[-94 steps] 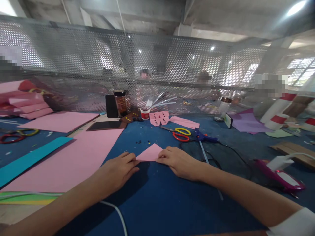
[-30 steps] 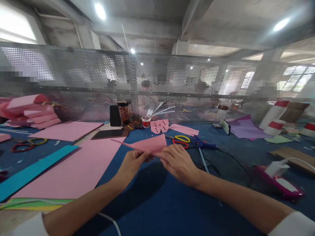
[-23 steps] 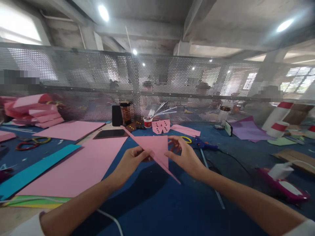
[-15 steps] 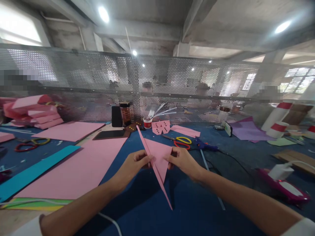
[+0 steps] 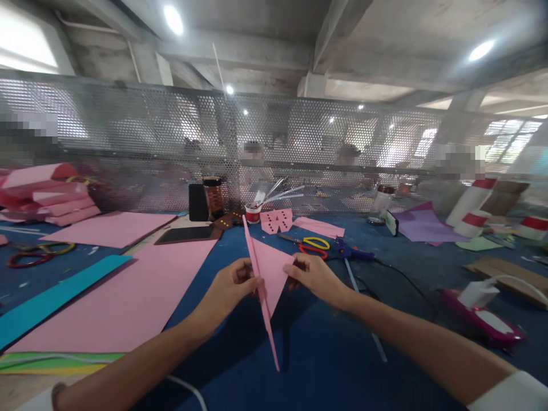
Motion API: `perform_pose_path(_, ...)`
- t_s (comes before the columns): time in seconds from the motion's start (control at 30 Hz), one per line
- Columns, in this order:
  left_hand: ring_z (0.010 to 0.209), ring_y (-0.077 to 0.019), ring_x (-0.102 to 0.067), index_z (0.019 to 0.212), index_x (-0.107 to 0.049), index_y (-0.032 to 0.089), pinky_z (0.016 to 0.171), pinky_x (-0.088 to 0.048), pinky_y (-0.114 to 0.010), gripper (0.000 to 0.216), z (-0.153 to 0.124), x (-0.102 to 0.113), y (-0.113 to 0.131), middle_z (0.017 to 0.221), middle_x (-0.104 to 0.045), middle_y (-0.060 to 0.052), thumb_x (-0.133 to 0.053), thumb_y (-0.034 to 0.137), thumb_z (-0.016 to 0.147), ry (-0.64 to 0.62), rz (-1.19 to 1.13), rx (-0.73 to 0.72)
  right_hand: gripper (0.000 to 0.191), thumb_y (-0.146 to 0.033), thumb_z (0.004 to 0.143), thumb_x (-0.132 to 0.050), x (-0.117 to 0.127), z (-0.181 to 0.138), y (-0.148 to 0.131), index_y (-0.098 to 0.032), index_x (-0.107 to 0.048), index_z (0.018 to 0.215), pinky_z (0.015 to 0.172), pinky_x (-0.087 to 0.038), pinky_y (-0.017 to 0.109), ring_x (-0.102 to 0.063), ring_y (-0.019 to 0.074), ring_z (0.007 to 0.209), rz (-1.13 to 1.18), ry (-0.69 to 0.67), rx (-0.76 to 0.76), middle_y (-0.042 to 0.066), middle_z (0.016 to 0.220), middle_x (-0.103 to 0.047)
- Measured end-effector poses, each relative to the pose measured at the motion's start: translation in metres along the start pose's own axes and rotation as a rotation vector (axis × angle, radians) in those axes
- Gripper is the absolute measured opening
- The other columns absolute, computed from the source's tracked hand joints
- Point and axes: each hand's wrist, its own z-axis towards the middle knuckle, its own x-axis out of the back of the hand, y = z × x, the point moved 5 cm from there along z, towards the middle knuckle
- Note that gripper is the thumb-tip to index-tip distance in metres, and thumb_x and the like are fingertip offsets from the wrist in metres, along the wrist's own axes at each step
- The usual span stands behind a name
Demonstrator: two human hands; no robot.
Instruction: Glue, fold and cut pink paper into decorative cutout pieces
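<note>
A pink sheet of paper (image 5: 270,268), with a narrow rolled or folded strip along one side and a triangular flap on the other, is held up over the blue table. My left hand (image 5: 229,291) pinches the strip near its middle between thumb and fingers. On the flap's right corner, my right hand (image 5: 314,277) is closed in a pinch. The fingers behind the paper are partly hidden. Just beyond my right hand lie scissors with red and yellow handles (image 5: 314,246) and a blue glue gun (image 5: 353,251).
Large pink sheets (image 5: 124,291) and a teal strip (image 5: 64,297) cover the left side. Behind stand a cup of clear sticks (image 5: 253,214), a pink cut-out with dark dots (image 5: 276,221) and a jar (image 5: 213,197). A magenta power strip (image 5: 483,319) lies at right, purple paper (image 5: 423,222) farther back.
The pink paper has turned slightly, its strip now more upright with the lower tip farther left. Both hands keep their pinch. The whole view has shifted a little.
</note>
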Motion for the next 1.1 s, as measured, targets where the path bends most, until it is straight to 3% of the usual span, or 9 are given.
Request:
perform_pose_path(0.1, 0.082, -0.0228, -0.067, 0.115, -0.057, 0.014, 0.076, -0.052, -0.035, 0.046, -0.001, 0.005, -0.003, 0.083, -0.068, -0.003, -0.068, 0.033, 0.076, -0.029, 0.062, 0.053, 0.021, -0.035, 0.096, -0.053, 0.032, 0.003, -0.012, -0.017, -0.063, 0.099, 0.07, -0.053, 0.028, -0.068, 0.0151, 0.072, -0.271, 0.082, 0.119, 0.003, 0.088, -0.07)
perform_pose_path(0.17, 0.083, -0.0233, -0.065, 0.117, -0.056, 0.015, 0.073, -0.052, -0.034, 0.046, 0.0, 0.007, -0.009, 0.087, -0.067, -0.004, -0.067, 0.035, 0.077, -0.103, 0.104, 0.066, 0.018, -0.031, 0.096, -0.053, 0.062, 0.001, -0.018, -0.019, -0.064, 0.104, 0.076, -0.05, 0.028, -0.067, 0.0162, 0.082, -0.588, 0.163, 0.149, 0.004, 0.096, -0.071)
perform_pose_path(0.3, 0.071, -0.0199, -0.061, 0.124, -0.053, 0.018, 0.061, -0.049, -0.03, 0.051, 0.004, 0.008, -0.02, 0.082, -0.062, 0.0, -0.065, 0.039, 0.079, -0.192, 0.195, 0.07, 0.027, -0.025, 0.102, -0.039, 0.118, -0.013, -0.011, -0.024, -0.058, 0.122, 0.09, -0.045, 0.029, -0.061, 0.019, 0.11, -1.348, 0.253, -0.034, 0.005, 0.121, -0.066)
perform_pose_path(0.33, 0.068, -0.019, -0.059, 0.126, -0.051, 0.018, 0.059, -0.048, -0.03, 0.055, 0.005, 0.009, -0.023, 0.08, -0.06, 0.001, -0.066, 0.04, 0.078, -0.196, 0.207, 0.066, 0.029, -0.021, 0.1, -0.04, 0.129, -0.018, -0.006, -0.021, -0.057, 0.123, 0.092, -0.044, 0.032, -0.06, 0.0218, 0.112, -1.411, 0.258, -0.09, 0.008, 0.121, -0.066)
perform_pose_path(0.47, 0.061, -0.0167, -0.054, 0.131, -0.042, 0.019, 0.052, -0.046, -0.027, 0.068, 0.008, 0.01, -0.031, 0.073, -0.055, 0.005, -0.07, 0.04, 0.074, -0.164, 0.22, 0.08, 0.036, -0.013, 0.09, -0.051, 0.152, -0.032, 0.025, -0.013, -0.058, 0.126, 0.085, -0.046, 0.037, -0.063, 0.0297, 0.103, -1.532, 0.202, -0.238, 0.016, 0.11, -0.068)
perform_pose_path(0.57, 0.057, -0.0149, -0.052, 0.125, -0.043, 0.022, 0.046, -0.041, -0.024, 0.059, 0.007, 0.01, -0.034, 0.073, -0.055, 0.006, -0.069, 0.041, 0.075, -0.148, 0.26, 0.077, 0.04, -0.011, 0.087, -0.054, 0.153, -0.035, 0.044, -0.012, -0.057, 0.127, 0.084, -0.046, 0.038, -0.063, 0.0312, 0.103, -1.588, 0.154, -0.287, 0.017, 0.111, -0.068)
perform_pose_path(0.77, 0.077, -0.0182, -0.061, 0.088, -0.057, 0.02, 0.07, -0.046, -0.029, 0.018, 0.002, 0.004, -0.027, 0.08, -0.065, 0.001, -0.064, 0.036, 0.082, -0.186, 0.458, -0.033, 0.041, -0.012, 0.093, -0.047, 0.147, -0.03, 0.06, -0.011, -0.049, 0.134, 0.086, -0.045, 0.042, -0.062, 0.0334, 0.106, -1.663, 0.162, -0.304, 0.02, 0.114, -0.064)
perform_pose_path(0.93, 0.076, -0.0184, -0.06, 0.083, -0.062, 0.021, 0.07, -0.043, -0.029, 0.011, -0.004, 0.002, -0.02, 0.079, -0.066, 0.002, -0.061, 0.032, 0.082, -0.169, 0.576, -0.027, 0.044, -0.009, 0.094, -0.044, 0.148, -0.026, 0.068, -0.012, -0.044, 0.138, 0.084, -0.045, 0.041, -0.064, 0.0323, 0.101, -1.688, 0.188, -0.305, 0.02, 0.114, -0.063)
perform_pose_path(1.1, 0.077, -0.0186, -0.061, 0.083, -0.063, 0.021, 0.07, -0.042, -0.028, 0.013, -0.006, 0.0, -0.017, 0.08, -0.067, 0.002, -0.061, 0.034, 0.081, -0.167, 0.573, -0.02, 0.049, -0.009, 0.089, -0.052, 0.154, -0.026, 0.07, -0.011, -0.044, 0.137, 0.08, -0.046, 0.037, -0.064, 0.0305, 0.096, -1.671, 0.207, -0.309, 0.018, 0.114, -0.06)
